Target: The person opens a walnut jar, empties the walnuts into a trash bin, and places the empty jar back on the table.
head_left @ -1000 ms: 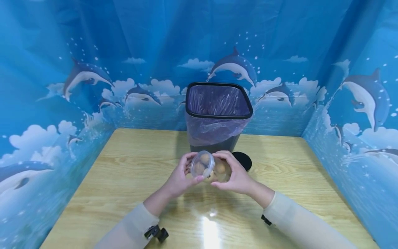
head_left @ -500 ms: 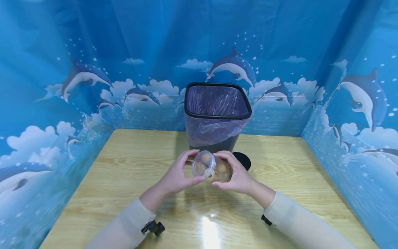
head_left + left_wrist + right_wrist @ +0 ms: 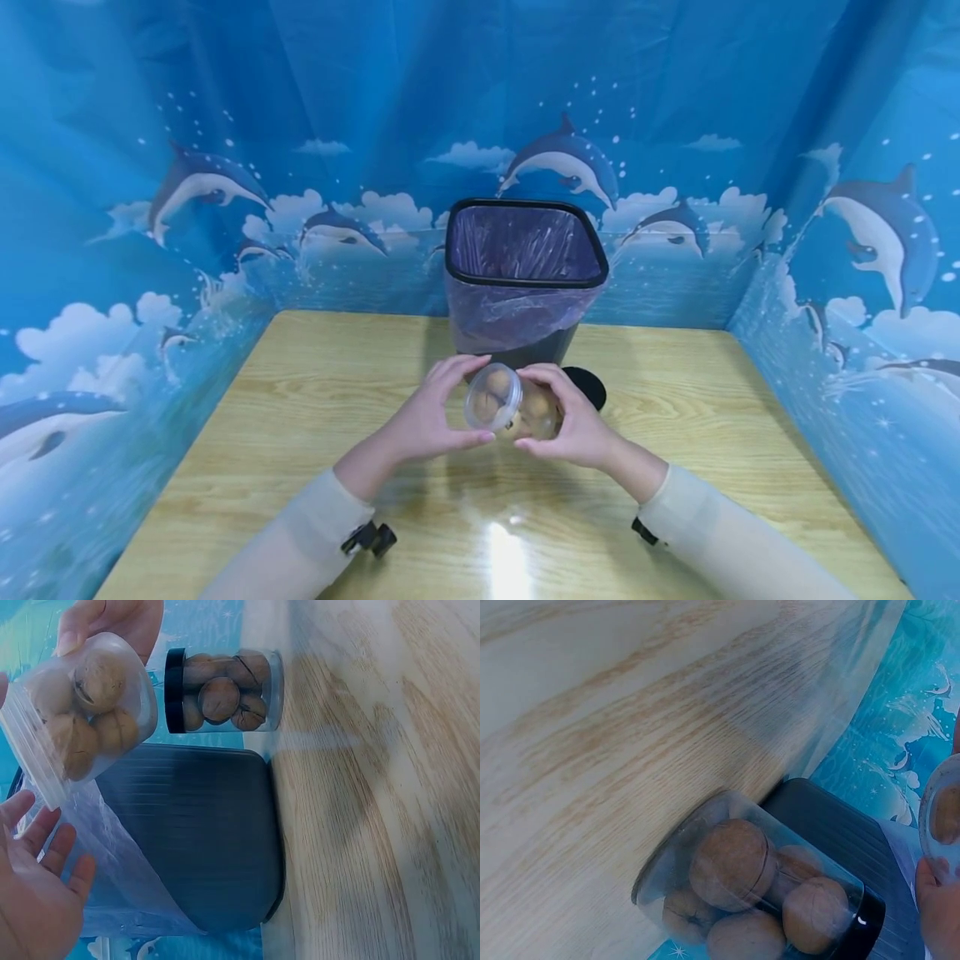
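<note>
My right hand grips a clear jar of walnuts, held tilted above the table with its threaded end to the left. No lid shows on that end. My left hand is beside the threaded end, fingers spread and thumb close to the rim. In the left wrist view, the left hand's fingers stand apart from the jar. Behind the hands, a second walnut jar with a black lid stands upright, largely hidden in the head view.
A dark trash bin lined with a purple bag stands behind the hands at the table's back. The wooden table is enclosed by blue dolphin-print curtains at the back and sides.
My left hand's fingers have uncurled and spread away from the jar, the hand shifting slightly left. The right hand and its jar have barely moved.
</note>
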### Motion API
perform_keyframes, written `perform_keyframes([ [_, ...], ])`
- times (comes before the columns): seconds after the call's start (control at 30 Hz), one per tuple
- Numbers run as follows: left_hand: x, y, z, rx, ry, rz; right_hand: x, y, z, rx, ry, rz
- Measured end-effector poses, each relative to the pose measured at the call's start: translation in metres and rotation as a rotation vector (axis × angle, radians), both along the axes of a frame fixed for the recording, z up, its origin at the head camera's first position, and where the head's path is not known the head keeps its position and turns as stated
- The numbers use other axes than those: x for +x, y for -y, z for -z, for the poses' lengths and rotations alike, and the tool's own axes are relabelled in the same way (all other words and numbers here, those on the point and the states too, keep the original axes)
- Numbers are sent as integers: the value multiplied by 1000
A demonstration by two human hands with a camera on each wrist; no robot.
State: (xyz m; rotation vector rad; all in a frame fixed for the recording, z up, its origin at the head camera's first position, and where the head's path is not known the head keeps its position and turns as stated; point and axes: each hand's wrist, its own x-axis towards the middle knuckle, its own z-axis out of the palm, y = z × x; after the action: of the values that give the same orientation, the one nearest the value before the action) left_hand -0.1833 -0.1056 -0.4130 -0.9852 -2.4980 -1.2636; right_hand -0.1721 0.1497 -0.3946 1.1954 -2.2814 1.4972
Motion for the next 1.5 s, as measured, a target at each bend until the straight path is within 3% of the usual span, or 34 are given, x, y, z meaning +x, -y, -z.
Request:
perform_keyframes([
  [0.77,-4,-7,1,-32,-18,-24,0,-1,0,18,-42,12],
  [1.5,9,-17,-1,-29,15,-164,2,-1,1,34,-103,46],
])
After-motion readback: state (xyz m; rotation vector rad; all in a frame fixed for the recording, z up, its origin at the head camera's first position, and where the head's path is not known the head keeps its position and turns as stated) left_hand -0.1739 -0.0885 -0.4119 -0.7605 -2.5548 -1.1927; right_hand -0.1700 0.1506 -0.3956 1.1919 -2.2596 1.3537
